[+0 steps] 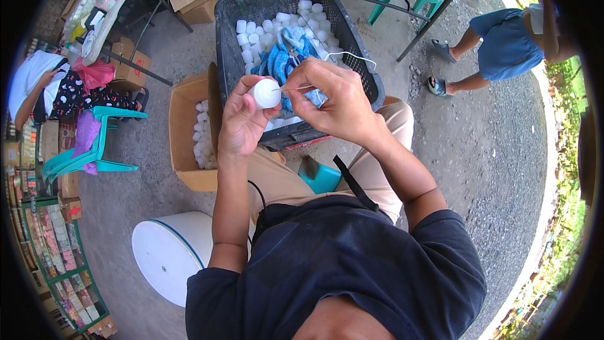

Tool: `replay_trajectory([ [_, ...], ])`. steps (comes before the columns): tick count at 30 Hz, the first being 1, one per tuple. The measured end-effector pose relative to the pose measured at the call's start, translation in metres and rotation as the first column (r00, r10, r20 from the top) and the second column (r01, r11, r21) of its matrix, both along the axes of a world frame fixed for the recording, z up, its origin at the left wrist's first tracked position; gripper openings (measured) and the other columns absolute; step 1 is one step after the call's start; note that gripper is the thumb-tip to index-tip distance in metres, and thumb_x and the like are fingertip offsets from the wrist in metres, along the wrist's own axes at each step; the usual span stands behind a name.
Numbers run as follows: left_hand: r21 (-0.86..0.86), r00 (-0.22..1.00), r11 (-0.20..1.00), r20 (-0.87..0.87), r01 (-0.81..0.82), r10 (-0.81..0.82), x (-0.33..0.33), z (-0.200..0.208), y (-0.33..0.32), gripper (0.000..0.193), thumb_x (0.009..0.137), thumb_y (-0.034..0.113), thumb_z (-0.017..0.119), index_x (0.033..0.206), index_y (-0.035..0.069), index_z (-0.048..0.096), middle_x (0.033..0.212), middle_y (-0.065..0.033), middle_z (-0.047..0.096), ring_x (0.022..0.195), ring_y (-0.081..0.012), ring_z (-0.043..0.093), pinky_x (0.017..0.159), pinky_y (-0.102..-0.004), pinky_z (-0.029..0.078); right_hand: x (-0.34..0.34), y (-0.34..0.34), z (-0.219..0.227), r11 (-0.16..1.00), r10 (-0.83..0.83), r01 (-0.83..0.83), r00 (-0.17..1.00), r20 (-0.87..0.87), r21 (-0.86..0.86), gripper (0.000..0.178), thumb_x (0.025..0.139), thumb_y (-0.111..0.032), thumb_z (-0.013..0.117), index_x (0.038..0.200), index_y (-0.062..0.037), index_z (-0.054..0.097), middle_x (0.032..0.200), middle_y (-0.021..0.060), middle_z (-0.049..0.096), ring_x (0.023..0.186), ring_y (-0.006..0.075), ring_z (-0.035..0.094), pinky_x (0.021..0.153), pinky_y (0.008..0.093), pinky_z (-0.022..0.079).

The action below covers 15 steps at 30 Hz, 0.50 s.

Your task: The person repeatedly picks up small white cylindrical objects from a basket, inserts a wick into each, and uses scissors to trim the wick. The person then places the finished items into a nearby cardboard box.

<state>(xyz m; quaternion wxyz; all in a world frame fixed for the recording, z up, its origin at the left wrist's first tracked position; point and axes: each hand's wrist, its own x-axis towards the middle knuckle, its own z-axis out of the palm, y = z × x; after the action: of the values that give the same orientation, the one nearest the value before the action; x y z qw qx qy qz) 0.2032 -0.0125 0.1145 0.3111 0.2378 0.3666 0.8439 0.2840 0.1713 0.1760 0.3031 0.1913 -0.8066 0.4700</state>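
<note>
White cap [264, 94]: small round plastic piece, held up over the person's lap, just in front of the near rim of the black crate.
Left hand [241, 119]: fingers curled around the white cap, thumb and fingertips closed on it.
Right hand [336, 102]: thumb and forefinger pinched on a thin white string [352, 55]; the pinch sits just beside the cap.
String: 1 end runs from the pinch to the cap; the rest loops up over the crate's interior.
Black crate [355, 44]: plastic, lattice-walled, resting against the person's knees; holds many white caps [251, 33] and a heap of blue cloth-like material [282, 60].
Cardboard box [182, 132]: open, on the ground to the left of the crate, touching it; more white pieces [202, 135] inside.
White round tub [170, 253]: on the ground by the person's left elbow.
Teal chair [94, 145]: far left, with pink cloth draped on it.
Other people: 1 seated at far left, 1 in blue shorts at upper right, both well apart from the crate.
</note>
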Motion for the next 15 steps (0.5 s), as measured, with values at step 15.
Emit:
replay_trajectory([
  [15,0.031,0.963,0.969,0.116,-0.247,0.242,0.001,-0.013,0.011,0.044,0.087,0.028,0.068,0.121,0.009,0.047,0.118,-0.0112,0.057,0.107,-0.0183,0.055,0.083,-0.0299,0.048,-0.003,-0.010,-0.020,0.980,-0.197,0.194,0.977,0.086,0.044,0.019,0.073,0.006,0.065,0.090,-0.0028,0.063,0.080,0.0099,0.055,0.073,0.0282,0.059,0.063,0.0340,0.048],
])
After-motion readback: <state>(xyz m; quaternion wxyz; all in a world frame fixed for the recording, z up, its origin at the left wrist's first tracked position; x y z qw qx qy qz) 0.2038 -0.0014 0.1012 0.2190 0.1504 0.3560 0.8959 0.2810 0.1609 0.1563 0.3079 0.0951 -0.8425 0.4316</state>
